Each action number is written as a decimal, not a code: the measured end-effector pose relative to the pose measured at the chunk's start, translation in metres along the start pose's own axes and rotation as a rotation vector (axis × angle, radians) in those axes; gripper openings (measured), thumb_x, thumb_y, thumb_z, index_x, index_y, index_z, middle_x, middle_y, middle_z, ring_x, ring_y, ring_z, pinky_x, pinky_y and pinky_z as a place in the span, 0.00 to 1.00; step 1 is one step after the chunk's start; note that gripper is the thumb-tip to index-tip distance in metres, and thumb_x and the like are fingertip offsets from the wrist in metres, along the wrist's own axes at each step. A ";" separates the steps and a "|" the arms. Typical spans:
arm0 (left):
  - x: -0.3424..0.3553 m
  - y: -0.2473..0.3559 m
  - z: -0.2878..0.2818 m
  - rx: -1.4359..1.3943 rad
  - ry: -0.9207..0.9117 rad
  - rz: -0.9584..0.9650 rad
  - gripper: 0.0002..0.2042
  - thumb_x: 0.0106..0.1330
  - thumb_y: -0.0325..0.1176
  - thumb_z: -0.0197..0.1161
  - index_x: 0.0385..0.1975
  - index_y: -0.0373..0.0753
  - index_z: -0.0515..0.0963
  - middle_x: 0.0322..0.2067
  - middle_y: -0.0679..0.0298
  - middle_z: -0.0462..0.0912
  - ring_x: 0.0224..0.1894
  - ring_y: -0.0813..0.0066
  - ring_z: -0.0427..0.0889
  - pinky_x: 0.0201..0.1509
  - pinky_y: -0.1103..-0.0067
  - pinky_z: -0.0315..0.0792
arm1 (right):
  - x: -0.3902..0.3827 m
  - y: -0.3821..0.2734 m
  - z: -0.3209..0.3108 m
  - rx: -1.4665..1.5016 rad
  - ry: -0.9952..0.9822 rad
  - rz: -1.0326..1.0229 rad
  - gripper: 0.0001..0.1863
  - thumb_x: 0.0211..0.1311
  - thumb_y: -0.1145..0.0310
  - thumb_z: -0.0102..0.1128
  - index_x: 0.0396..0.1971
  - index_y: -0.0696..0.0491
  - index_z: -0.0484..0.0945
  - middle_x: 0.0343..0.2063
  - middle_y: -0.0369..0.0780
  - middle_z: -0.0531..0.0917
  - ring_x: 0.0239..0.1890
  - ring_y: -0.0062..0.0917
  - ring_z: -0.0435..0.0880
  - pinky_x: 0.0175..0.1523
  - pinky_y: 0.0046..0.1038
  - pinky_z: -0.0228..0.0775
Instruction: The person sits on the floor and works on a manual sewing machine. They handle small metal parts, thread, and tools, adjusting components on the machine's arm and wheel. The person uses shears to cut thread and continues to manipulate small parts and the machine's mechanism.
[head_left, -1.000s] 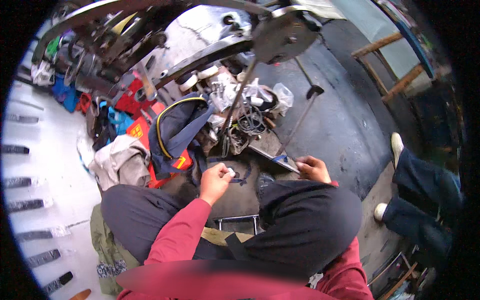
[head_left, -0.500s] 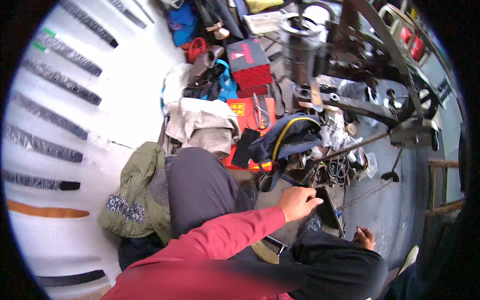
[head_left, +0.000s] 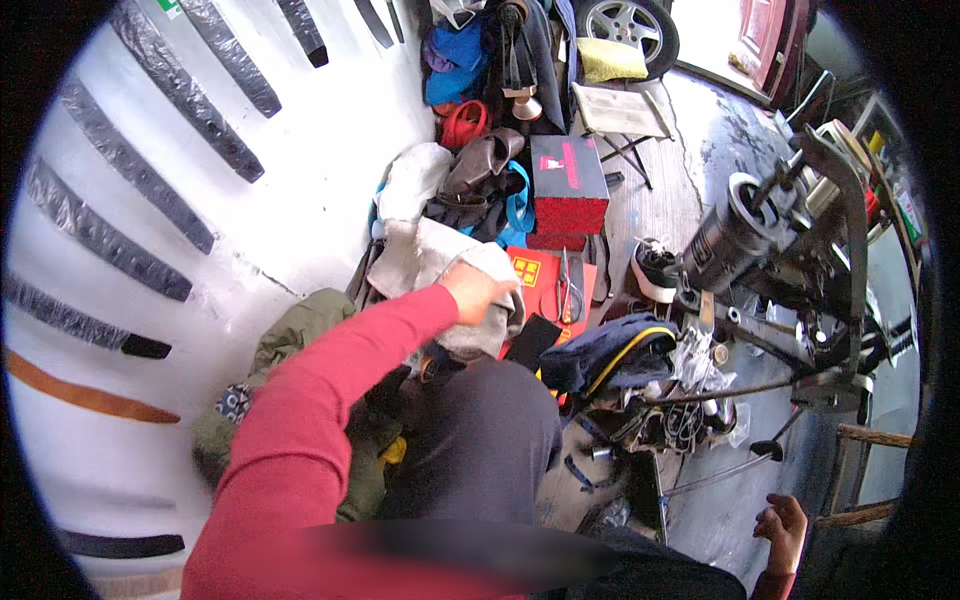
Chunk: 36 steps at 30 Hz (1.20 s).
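Note:
My left hand (head_left: 470,292) is on the rumpled beige cloth (head_left: 430,260), its fingers blurred and partly hidden, so its grip is unclear. Beside it lie a red-orange packet (head_left: 532,280) with scissors (head_left: 567,290) on it, and a black flat piece (head_left: 532,340). My right hand (head_left: 782,532) is raised at lower right, fingers loosely bent and apart, with nothing visible in them. A navy bag with yellow trim (head_left: 610,355) sits beyond my left knee; an olive jacket (head_left: 300,335) lies under my left arm.
A white surface (head_left: 260,220) at left bears several dark strips. A black metal machine (head_left: 730,235) stands at right, with wooden framing (head_left: 862,432) near my right hand. Behind are a black-red box (head_left: 568,190), shoes (head_left: 652,268), a folding stool (head_left: 620,110), a wheel (head_left: 640,35) and a doorway.
My view has swung leftward and up, showing the doorway and wheel. My left hand has moved from in front of my knees out onto the beige cloth.

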<state>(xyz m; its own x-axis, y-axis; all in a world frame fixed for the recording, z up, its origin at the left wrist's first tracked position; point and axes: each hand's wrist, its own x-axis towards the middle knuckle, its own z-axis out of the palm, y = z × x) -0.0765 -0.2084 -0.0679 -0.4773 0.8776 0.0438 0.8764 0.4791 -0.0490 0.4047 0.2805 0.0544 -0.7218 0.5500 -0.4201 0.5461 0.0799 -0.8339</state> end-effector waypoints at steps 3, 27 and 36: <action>0.030 -0.005 0.063 0.106 -0.345 -0.044 0.24 0.63 0.38 0.65 0.61 0.52 0.79 0.39 0.62 0.90 0.42 0.59 0.90 0.43 0.64 0.82 | 0.002 -0.027 0.032 -0.023 -0.038 0.007 0.17 0.59 0.74 0.65 0.48 0.62 0.78 0.27 0.40 0.83 0.25 0.22 0.81 0.31 0.23 0.75; -0.176 -0.119 0.000 0.367 -1.142 -0.581 0.21 0.52 0.47 0.69 0.43 0.41 0.88 0.42 0.54 0.90 0.46 0.57 0.89 0.49 0.61 0.82 | 0.033 -0.020 0.102 -0.665 -0.367 -0.068 0.17 0.69 0.70 0.65 0.56 0.57 0.80 0.28 0.41 0.84 0.31 0.21 0.78 0.38 0.28 0.72; -0.111 -0.107 -0.029 -0.169 -0.476 -0.496 0.17 0.63 0.51 0.65 0.45 0.48 0.86 0.37 0.48 0.88 0.43 0.44 0.86 0.49 0.55 0.79 | 0.038 -0.028 0.110 -0.609 -0.374 -0.003 0.17 0.70 0.70 0.64 0.56 0.55 0.80 0.31 0.43 0.86 0.32 0.23 0.79 0.39 0.28 0.73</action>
<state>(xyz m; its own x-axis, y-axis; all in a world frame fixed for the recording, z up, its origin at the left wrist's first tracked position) -0.1152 -0.3569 -0.0387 -0.7653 0.4864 -0.4215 0.5281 0.8489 0.0208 0.3151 0.2081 0.0227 -0.7612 0.2357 -0.6042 0.6057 0.5913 -0.5324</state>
